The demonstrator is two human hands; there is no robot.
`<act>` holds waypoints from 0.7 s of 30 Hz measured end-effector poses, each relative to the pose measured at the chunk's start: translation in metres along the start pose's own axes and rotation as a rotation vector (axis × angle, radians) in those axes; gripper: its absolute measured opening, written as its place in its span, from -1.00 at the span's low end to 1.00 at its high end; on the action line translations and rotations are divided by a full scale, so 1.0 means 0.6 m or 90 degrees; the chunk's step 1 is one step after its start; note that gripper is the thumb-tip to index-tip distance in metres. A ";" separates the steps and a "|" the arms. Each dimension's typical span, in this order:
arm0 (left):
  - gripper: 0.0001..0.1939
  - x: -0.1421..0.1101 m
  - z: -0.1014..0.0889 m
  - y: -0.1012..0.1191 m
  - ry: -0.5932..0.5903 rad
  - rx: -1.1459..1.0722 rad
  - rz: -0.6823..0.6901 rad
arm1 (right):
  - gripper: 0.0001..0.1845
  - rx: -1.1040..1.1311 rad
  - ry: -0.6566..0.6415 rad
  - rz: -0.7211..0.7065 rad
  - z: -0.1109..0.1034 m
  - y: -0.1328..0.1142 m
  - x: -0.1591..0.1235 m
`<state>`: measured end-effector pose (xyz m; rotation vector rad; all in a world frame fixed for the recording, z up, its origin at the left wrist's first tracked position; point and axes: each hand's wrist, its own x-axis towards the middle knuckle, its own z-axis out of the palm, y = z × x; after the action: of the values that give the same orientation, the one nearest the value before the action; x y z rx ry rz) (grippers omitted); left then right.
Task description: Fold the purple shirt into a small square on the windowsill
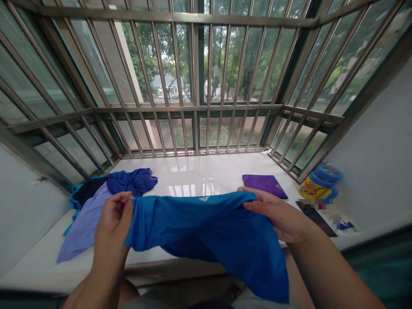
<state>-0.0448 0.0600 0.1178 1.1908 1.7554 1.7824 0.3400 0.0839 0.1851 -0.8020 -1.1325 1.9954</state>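
Observation:
A blue garment (209, 227), perhaps a shirt, is stretched between my two hands above the front edge of the white window sill (199, 171). It has a small white triangular mark near its top edge, and its lower right part hangs loose past the sill. My left hand (114, 216) is closed on the garment's left end, thumb against fingers. My right hand (273, 212) pinches the upper right corner, thumb on the near side. Beyond my right hand lies a folded purple garment (265, 184).
A pile of clothes, with a lavender garment (85, 225) and a dark blue garment (131, 182), lies at the sill's left. On the right stand a blue and yellow jug (320, 182) and a flat black object (317, 218). Metal bars (189, 107) close off the windows behind.

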 end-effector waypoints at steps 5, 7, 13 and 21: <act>-0.38 -0.130 0.049 -0.016 -0.415 0.100 0.182 | -0.54 0.042 -0.054 0.062 0.049 0.051 -0.015; -0.45 -0.171 0.084 -0.024 -0.540 0.128 0.192 | -0.52 0.007 -0.094 0.097 0.064 0.065 -0.024; -0.71 -0.150 0.075 -0.050 -0.496 0.188 0.072 | -0.53 -0.170 -0.042 0.068 0.044 0.039 -0.048; -0.62 -0.058 -0.037 -0.032 -0.234 0.371 0.140 | -0.59 -0.562 0.134 -0.038 -0.036 0.013 -0.057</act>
<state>-0.0475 0.0228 0.0919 1.8615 2.0271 1.0589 0.3741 0.0629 0.1747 -1.3404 -1.8918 1.2641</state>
